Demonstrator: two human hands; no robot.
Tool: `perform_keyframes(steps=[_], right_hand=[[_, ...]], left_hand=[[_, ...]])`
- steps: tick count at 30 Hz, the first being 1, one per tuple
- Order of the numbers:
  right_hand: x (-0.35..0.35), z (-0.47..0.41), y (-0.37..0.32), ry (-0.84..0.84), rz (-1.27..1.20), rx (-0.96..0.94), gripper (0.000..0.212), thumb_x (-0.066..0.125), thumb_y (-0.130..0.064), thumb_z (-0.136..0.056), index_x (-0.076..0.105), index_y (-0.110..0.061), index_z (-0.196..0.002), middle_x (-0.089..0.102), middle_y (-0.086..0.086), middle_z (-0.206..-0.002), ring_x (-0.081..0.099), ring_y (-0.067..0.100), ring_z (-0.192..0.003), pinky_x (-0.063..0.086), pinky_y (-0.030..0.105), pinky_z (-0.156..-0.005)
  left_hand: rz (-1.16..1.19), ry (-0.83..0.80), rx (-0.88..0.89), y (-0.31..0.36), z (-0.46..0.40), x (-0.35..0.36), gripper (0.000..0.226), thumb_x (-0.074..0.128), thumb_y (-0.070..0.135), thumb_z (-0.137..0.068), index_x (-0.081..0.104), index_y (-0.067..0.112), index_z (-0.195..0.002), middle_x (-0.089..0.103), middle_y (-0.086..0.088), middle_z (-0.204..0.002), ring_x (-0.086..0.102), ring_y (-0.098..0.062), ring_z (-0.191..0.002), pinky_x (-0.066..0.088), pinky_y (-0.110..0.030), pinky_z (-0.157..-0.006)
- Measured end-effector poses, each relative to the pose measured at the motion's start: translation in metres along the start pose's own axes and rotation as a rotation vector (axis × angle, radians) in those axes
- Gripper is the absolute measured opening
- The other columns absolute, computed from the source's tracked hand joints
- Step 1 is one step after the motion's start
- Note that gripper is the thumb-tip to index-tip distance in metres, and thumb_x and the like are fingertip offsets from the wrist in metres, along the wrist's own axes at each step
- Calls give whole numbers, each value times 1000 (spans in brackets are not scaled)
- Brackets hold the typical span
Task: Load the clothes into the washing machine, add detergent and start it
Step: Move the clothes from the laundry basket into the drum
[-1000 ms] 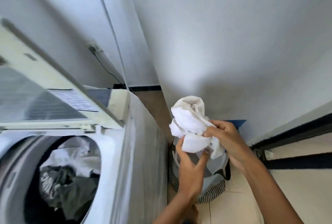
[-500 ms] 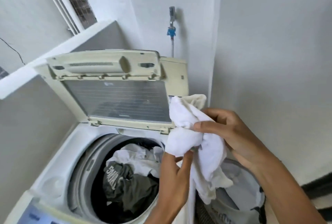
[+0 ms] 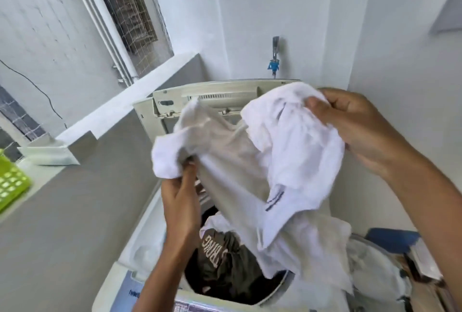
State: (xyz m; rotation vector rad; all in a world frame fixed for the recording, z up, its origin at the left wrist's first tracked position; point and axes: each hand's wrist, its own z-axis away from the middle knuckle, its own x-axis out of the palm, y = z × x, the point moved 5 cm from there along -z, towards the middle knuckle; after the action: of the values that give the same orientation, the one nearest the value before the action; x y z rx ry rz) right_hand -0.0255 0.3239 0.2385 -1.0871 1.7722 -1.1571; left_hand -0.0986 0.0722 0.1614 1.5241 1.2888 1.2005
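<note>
Shaken out since half a second ago: crumpled white cotton garment with thin dark stripes (image 3: 287,151), then a tight ball between the hands, now spread wide across the centre of the frame. Also shifted with it, the head view, now looking more steeply down over the cream top-loading washing machine (image 3: 140,244), lower centre.

Held up and apart, most likely to loosen the cloth so it drops into the tub unbunched rather than as a wad. Left hand (image 3: 181,201), centre-left, pinching a bunched white corner between thumb and fingertips, palm turned toward the camera. Right hand (image 3: 350,124), upper right, fingers curled over the opposite upper edge, thumb pressed into the fabric. Both grips narrow and closed on cloth, neither hand free.

Hanging between and below the two grips: most of the garment, its bulk sagging under the right hand and trailing down past the right rim of the tub, lower hem draped toward the pale mesh laundry basket (image 3: 375,269) in the lower right. Directly beneath, in the open drum: dark olive printed shirt (image 3: 225,261) and a little white cloth already loaded.

Raised behind the garment at upper centre, cream hinged lid (image 3: 215,96), kept open for loading. Above it on the white wall, metal tap with a blue fitting (image 3: 274,61). At the left edge, lime-green perforated plastic basket (image 3: 12,184) on the grey ledge.

Judged stage: loading under way, detergent and start not yet reached.
</note>
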Motion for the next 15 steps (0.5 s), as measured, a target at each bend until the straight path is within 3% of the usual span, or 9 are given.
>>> perform_keyframes(steps=[3, 6, 8, 12, 15], right_hand=[[-5, -5, -9, 163, 92, -33, 26, 50, -24, -97, 64, -3, -93, 61, 2, -86, 54, 11, -79, 41, 24, -68], [-11, -10, -22, 300, 327, -89, 38, 49, -33, -95, 59, 3, -96, 52, 0, -84, 46, 9, -78, 36, 24, -64], [-11, -12, -30, 325, 430, -109, 46, 47, -39, -93, 55, 7, -94, 48, 4, -82, 43, 12, -76, 32, 29, -65], [0, -11, -46, 338, 522, -151, 45, 46, -37, -93, 54, 8, -92, 45, 17, -75, 42, 14, -73, 30, 31, -65], [18, -12, -59, 271, 639, -169, 39, 46, -31, -95, 51, 3, -76, 43, 7, -69, 40, 16, -68, 30, 29, -58]], left_hand=[[16, 57, -1, 10, -23, -29, 16, 50, 23, -98, 63, 30, -103, 69, 7, -95, 65, -3, -78, 51, -16, -58], [-4, 47, 40, 24, -40, -44, 30, 49, 26, -97, 68, 45, -85, 70, 17, -84, 65, -6, -81, 52, -22, -62], [-6, 49, 54, 32, -48, -49, 38, 48, 26, -97, 67, 50, -74, 66, 18, -74, 60, -10, -79, 49, -29, -64], [34, 76, 91, 47, -64, -59, 37, 49, 27, -97, 67, 46, -71, 63, 14, -75, 55, -13, -85, 42, -37, -74], [76, 58, 119, 64, -72, -58, 27, 50, 29, -96, 65, 33, -74, 57, 2, -81, 52, -13, -83, 39, -36, -74]])
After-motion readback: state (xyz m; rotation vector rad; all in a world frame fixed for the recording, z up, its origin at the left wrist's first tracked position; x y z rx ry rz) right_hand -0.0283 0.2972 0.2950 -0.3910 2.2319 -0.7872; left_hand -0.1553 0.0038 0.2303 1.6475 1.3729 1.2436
